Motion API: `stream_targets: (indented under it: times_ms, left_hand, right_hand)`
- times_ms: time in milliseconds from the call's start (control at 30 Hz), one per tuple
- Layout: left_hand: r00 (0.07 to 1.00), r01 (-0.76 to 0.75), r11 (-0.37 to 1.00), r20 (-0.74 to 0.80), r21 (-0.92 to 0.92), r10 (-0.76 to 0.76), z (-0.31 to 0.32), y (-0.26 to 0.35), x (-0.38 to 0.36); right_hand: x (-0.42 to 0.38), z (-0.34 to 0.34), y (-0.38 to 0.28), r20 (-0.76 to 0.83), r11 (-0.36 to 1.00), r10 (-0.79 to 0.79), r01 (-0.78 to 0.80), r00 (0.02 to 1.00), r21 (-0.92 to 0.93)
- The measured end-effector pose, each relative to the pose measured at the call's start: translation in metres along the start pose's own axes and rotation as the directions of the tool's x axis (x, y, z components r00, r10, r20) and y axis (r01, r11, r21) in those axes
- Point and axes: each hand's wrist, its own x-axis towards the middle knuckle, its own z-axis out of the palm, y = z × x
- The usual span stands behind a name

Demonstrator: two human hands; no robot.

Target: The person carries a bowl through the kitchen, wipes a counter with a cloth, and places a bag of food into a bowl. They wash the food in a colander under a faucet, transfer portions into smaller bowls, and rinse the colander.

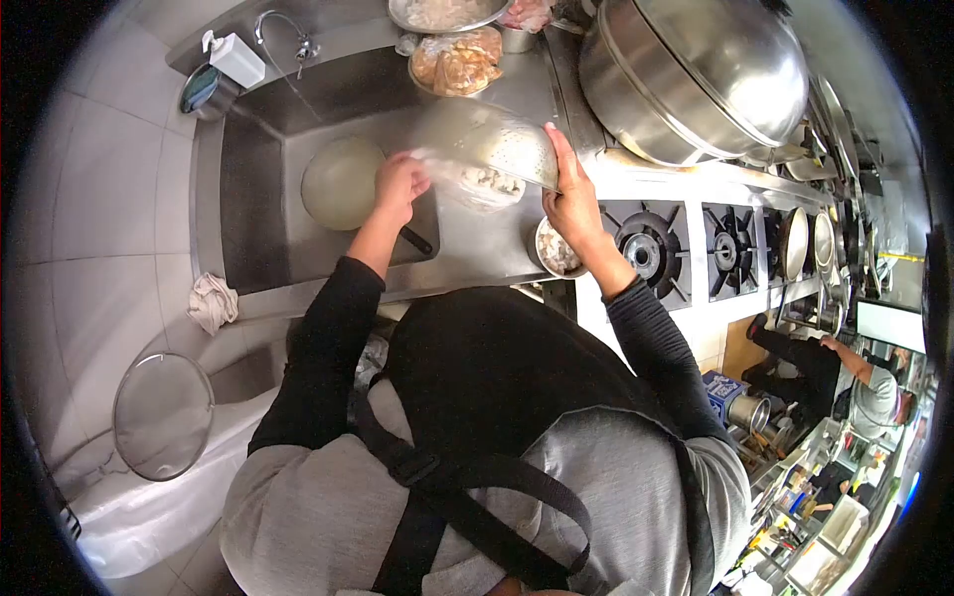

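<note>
My right hand [570,197] grips the rim of a steel bowl [522,144], which is tilted and partly blurred by motion. My left hand [400,185] is closed on the edge of a clear plastic bag [477,202] beneath the bowl. Whitish chunks of food lie at the bag, below the bowl's lower rim. Close under my right wrist stands a round metal container [558,248] with pale pieces in it. To the left of the bag, a pan [341,182] with a dark handle sits in the sink.
The steel sink [260,189] has a running tap [306,48]. A bag of orange-brown food [459,62] and a bowl of pale food [447,14] stand behind. A large steel pot [686,74] and gas burners [646,253] are on the right. Another person [874,397] is farther right.
</note>
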Motion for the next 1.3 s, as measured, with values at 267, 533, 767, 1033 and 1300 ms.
stream_targets:
  times_ms: [267,533,767,1033,1300]
  left_hand:
    - [0.569,-0.722,0.322,0.261,0.612,0.78,0.013,-0.01,-0.02]
    - [0.233,-0.856,-0.101,0.553,0.507,0.8,0.121,0.022,-0.053]
    - [0.319,-0.776,-0.401,0.852,0.486,0.416,0.088,0.025,-0.016]
    - [0.665,-0.746,0.449,0.57,0.491,0.482,0.133,0.027,0.001]
    - [0.465,-0.755,0.646,0.785,0.112,0.409,0.168,0.03,-0.027]
  right_hand:
    - [0.013,-0.003,0.016,-0.118,0.97,0.164,-0.139,0.979,0.198]
    - [0.03,0.004,0.023,-0.019,0.923,0.172,-0.154,0.985,0.351]
    - [0.032,-0.009,0.039,-0.004,0.944,0.293,-0.289,0.956,0.159]
    - [0.049,-0.002,0.019,0.116,0.883,0.198,-0.229,0.973,0.41]
    - [0.057,-0.009,0.033,0.245,0.771,0.164,-0.279,0.956,0.573]
